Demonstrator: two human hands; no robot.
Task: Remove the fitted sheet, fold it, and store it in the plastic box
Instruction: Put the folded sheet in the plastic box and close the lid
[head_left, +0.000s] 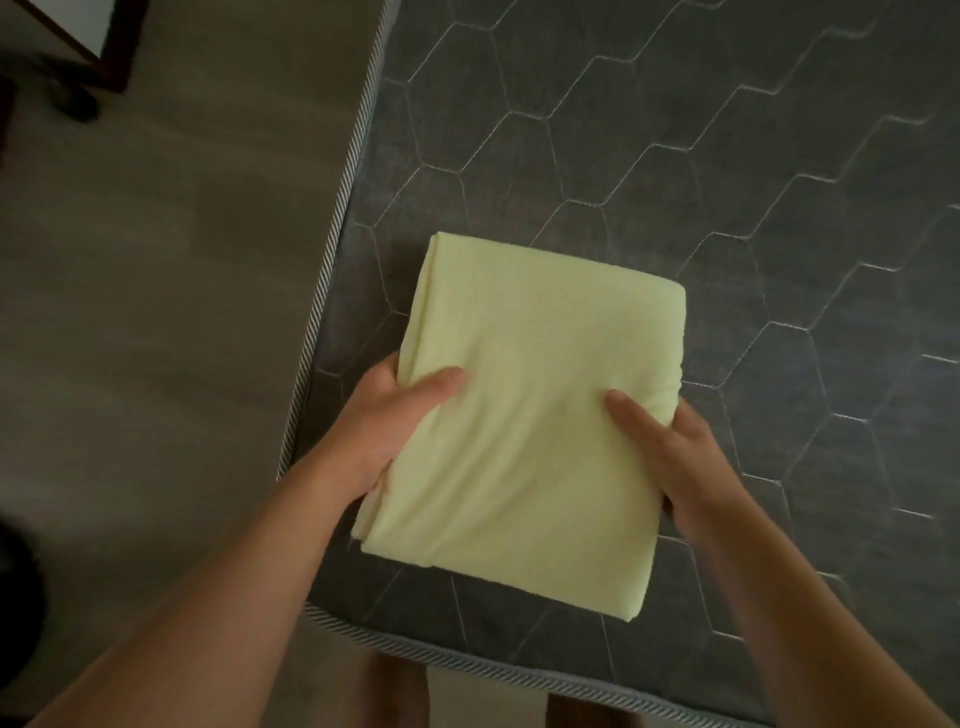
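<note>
A folded yellow sheet (524, 410) is gripped by both hands' fingers (441, 382) at the bare mattress (727, 182) corner, seemingly for carrying to storage.

1 folded sheet (524, 415), 2 hands (384, 421), 1 mattress (727, 182).

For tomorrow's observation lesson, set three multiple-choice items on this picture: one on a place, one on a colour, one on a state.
1. Where is the folded sheet? A over the mattress corner; B on the floor; C in a box.
2. Its colour? A blue; B pale yellow; C red.
3. How is it held? A by both hands; B by one hand; C by none.
Key: 1A, grey mattress shows beneath it; 2B, the cloth is pale yellow; 3A, left hand and right hand each grip a side.
</note>
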